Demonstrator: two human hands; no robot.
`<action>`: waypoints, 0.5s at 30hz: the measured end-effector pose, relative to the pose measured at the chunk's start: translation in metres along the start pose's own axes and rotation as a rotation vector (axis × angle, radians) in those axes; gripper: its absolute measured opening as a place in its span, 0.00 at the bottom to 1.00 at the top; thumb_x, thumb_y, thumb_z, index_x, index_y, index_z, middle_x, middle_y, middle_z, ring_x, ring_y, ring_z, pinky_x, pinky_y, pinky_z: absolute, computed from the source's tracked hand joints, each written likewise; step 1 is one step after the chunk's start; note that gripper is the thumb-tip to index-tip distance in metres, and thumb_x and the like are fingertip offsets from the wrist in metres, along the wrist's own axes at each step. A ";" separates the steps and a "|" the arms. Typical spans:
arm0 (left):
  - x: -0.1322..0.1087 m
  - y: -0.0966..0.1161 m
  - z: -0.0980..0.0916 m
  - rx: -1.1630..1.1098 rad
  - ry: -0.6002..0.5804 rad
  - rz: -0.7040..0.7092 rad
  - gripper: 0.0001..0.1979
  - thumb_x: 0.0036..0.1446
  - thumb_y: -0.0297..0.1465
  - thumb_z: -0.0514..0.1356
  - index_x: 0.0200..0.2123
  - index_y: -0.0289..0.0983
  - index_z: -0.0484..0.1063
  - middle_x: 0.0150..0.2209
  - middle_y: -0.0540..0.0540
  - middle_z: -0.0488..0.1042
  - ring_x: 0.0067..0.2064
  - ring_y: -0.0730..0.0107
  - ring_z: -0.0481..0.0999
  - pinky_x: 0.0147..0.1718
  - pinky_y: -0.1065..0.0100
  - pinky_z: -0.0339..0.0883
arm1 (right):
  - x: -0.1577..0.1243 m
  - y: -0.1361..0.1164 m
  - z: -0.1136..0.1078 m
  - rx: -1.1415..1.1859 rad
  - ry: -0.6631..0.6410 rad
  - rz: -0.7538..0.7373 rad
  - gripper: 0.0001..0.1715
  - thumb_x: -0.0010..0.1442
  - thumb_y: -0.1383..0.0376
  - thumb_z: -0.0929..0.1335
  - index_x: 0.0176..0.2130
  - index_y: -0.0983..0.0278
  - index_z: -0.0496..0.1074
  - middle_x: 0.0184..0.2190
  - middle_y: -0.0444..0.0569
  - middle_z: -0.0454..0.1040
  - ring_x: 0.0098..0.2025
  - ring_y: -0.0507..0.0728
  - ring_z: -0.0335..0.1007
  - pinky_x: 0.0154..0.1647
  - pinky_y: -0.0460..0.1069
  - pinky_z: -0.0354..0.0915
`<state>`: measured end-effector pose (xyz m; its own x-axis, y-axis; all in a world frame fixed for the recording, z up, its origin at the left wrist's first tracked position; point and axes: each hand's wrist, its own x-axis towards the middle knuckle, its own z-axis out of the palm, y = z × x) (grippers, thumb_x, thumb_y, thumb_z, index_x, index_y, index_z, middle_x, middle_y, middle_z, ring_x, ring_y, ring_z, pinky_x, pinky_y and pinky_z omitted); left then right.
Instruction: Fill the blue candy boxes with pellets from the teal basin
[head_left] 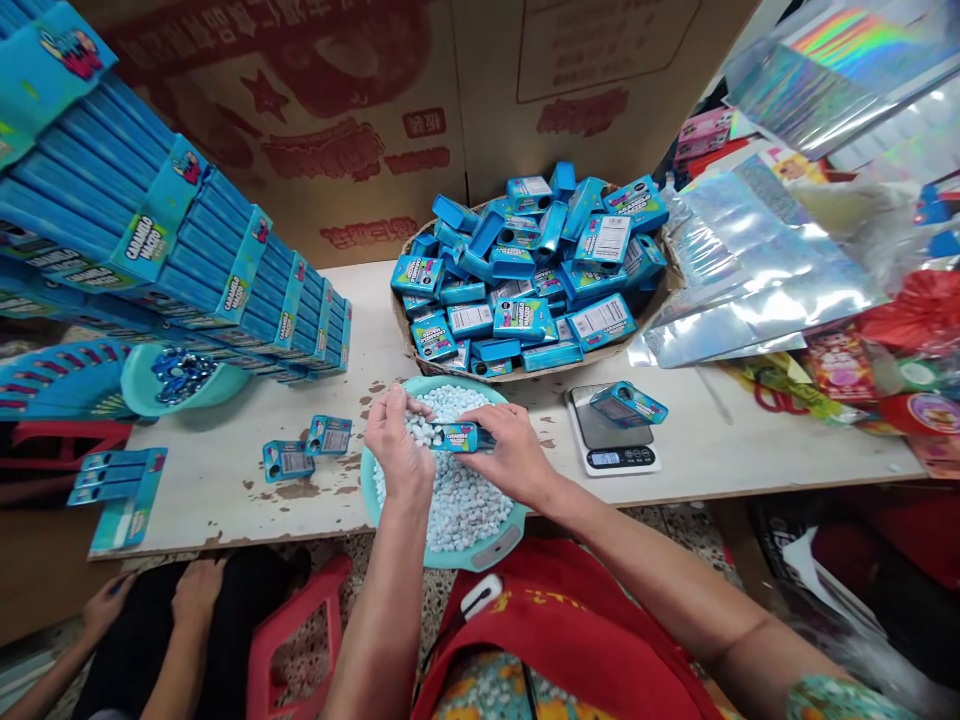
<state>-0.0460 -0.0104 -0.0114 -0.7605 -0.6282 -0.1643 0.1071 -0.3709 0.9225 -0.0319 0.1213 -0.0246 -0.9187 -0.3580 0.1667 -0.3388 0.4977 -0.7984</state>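
Two bare hands at work over a turquoise basin (370,487) of pale candy pieces (469,505). Clamped in the right hand (516,448): a blue Caramelo Macizo box (457,437), lying flat above the heap. At its left end, the left hand (403,442), fingers curled, close to loose pieces (cannot tell whether pinching any). Probably mid-fill; next move seems to call for steady fingers, with the box's end kept over the basin against spills. Basin overhanging the near edge of the tabletop (720,448). Close behind, a heaped cardboard tray (667,300), hence little room forward. Rightward, a bare strip, then a digital scale (598,434) with a second box (630,404) jutting past its edge. Leftward, worn bare board, then a pair of boxes (328,436).
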 end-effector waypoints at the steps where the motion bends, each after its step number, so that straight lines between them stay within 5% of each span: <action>1: 0.000 0.000 0.001 0.017 -0.007 0.031 0.14 0.51 0.38 0.64 0.26 0.36 0.64 0.19 0.55 0.64 0.21 0.75 0.67 0.22 0.71 0.64 | 0.000 -0.001 0.000 0.001 0.010 -0.008 0.18 0.50 0.67 0.75 0.42 0.60 0.71 0.40 0.45 0.77 0.45 0.59 0.71 0.51 0.56 0.52; 7: 0.002 -0.011 0.002 0.099 0.030 0.018 0.18 0.49 0.40 0.65 0.23 0.36 0.61 0.17 0.57 0.60 0.16 0.82 0.57 0.13 0.76 0.47 | -0.001 0.003 0.001 -0.007 0.015 0.019 0.19 0.47 0.69 0.75 0.41 0.61 0.72 0.39 0.46 0.77 0.44 0.60 0.72 0.49 0.55 0.55; 15: -0.019 -0.006 0.015 0.114 -0.097 -0.001 0.16 0.49 0.39 0.66 0.26 0.35 0.65 0.16 0.57 0.60 0.15 0.82 0.56 0.12 0.77 0.48 | -0.010 0.014 -0.002 0.162 0.057 0.089 0.19 0.46 0.70 0.75 0.40 0.61 0.72 0.37 0.46 0.76 0.41 0.59 0.72 0.44 0.52 0.62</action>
<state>-0.0416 0.0141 -0.0081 -0.8194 -0.5569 -0.1358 0.0373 -0.2883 0.9568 -0.0277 0.1336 -0.0357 -0.9551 -0.2710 0.1200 -0.2229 0.3900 -0.8934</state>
